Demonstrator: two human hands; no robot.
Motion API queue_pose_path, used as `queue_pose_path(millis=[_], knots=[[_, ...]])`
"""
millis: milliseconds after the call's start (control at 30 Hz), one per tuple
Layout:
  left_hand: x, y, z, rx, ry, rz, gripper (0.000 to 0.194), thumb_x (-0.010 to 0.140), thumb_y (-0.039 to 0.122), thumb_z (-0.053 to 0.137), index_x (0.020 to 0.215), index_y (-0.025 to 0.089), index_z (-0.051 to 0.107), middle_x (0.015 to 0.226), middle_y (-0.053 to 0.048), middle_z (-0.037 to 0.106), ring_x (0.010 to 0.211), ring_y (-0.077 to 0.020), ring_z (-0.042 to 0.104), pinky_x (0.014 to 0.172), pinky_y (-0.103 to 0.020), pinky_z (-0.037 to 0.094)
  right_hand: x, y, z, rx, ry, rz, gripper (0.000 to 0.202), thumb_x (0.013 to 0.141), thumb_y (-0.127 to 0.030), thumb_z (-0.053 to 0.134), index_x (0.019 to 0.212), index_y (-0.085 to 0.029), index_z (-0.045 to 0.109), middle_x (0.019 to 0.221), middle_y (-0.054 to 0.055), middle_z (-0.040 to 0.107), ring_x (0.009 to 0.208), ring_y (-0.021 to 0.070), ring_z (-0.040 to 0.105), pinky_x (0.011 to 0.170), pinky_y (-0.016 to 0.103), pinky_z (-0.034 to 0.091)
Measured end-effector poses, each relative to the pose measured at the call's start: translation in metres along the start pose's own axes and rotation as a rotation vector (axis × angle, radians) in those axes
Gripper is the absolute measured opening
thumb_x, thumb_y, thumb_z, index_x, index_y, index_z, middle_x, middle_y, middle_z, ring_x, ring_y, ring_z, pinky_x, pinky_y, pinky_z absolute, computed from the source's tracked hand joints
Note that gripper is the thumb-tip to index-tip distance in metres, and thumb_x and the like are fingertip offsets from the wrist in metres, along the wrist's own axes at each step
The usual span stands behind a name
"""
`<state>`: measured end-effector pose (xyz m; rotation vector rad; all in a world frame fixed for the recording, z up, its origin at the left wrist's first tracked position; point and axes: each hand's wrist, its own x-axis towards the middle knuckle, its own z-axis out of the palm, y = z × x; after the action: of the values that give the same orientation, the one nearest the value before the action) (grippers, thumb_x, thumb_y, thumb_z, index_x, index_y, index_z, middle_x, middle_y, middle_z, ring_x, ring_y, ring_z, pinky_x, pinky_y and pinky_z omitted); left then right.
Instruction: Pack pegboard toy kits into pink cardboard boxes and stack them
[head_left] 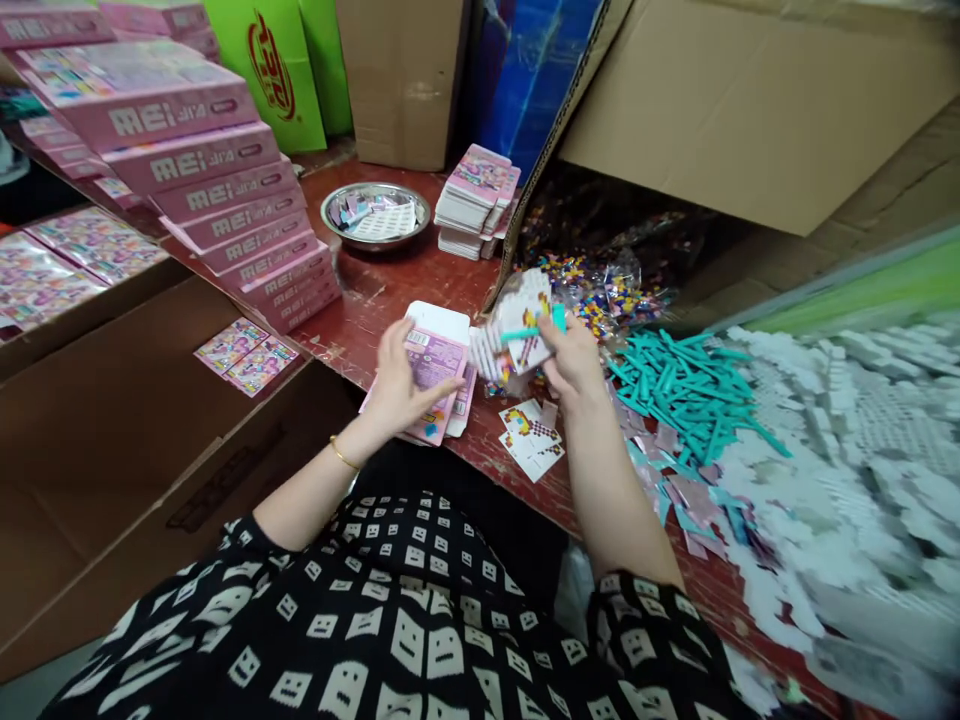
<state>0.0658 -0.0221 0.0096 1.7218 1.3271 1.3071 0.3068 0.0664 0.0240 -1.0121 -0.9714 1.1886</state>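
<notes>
A pink cardboard box [439,365] with an open white end flap lies at the table's front edge, over another pink piece. My left hand [401,385] grips it, fingers along its left side and thumb across its printed face. To the right, my right hand [574,355] is closed on a bundle: a turquoise stick [521,333], a card with a pixel pattern [531,348] and white pieces [491,355] blurred by motion. The bundle is beside the box's open end. Below it, several pattern cards [531,440] lie on the table.
Pink boxes [240,190] are stacked at left above a large carton [135,450]. Behind are a metal bowl [375,240] and flat pink boxes [476,195]. Bags of colourful beads [622,300] spill from a carton [750,90]. Turquoise sticks [682,390] and white pieces [847,450] lie right.
</notes>
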Motion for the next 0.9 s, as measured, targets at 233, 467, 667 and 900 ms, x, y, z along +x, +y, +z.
queue_pose_path(millis=[233,467,667,900], knots=[[0.004,-0.060,-0.028,0.272,-0.056,-0.148,0.100,0.063,0.056,0.086,0.141,0.013,0.040,0.146,-0.024,0.041,0.141,-0.0410,0.038,0.119,-0.057,0.031,0.079,0.056,0.067,-0.306,-0.106,0.049,0.046,0.062,-0.031,0.086,0.098,-0.015,0.061,0.088,0.001,0.073,0.076,0.0110,0.064,0.079,0.029,0.056],[0.003,-0.032,-0.026,0.079,-0.011,-0.255,0.102,0.047,0.051,0.095,0.133,0.015,0.052,0.134,-0.020,0.058,0.128,-0.0404,0.053,0.113,-0.058,0.039,0.023,0.026,0.075,-0.449,-0.543,0.059,0.032,0.071,-0.036,0.082,0.091,-0.015,0.069,0.088,0.002,0.073,0.076,0.0112,0.064,0.072,0.024,0.054],[0.016,0.036,-0.047,-0.238,0.100,-0.027,0.066,0.056,0.051,0.092,0.103,0.016,0.063,0.095,-0.004,0.068,0.088,-0.0204,0.067,0.085,-0.038,0.058,-0.048,-0.094,0.093,-0.614,-0.535,-0.701,0.036,0.091,-0.048,0.065,0.121,-0.027,0.065,0.104,0.000,0.068,0.098,0.0176,0.066,0.092,0.037,0.056],[0.061,-0.011,-0.024,-0.182,0.286,0.271,0.073,0.065,0.079,0.071,0.104,0.019,0.055,0.096,-0.004,0.059,0.097,-0.0222,0.064,0.088,-0.035,0.054,-0.045,-0.069,0.074,-1.020,-0.489,-0.865,0.039,0.083,-0.063,0.068,0.107,-0.033,0.073,0.128,0.002,0.062,0.131,0.0347,0.051,0.117,0.064,0.030]])
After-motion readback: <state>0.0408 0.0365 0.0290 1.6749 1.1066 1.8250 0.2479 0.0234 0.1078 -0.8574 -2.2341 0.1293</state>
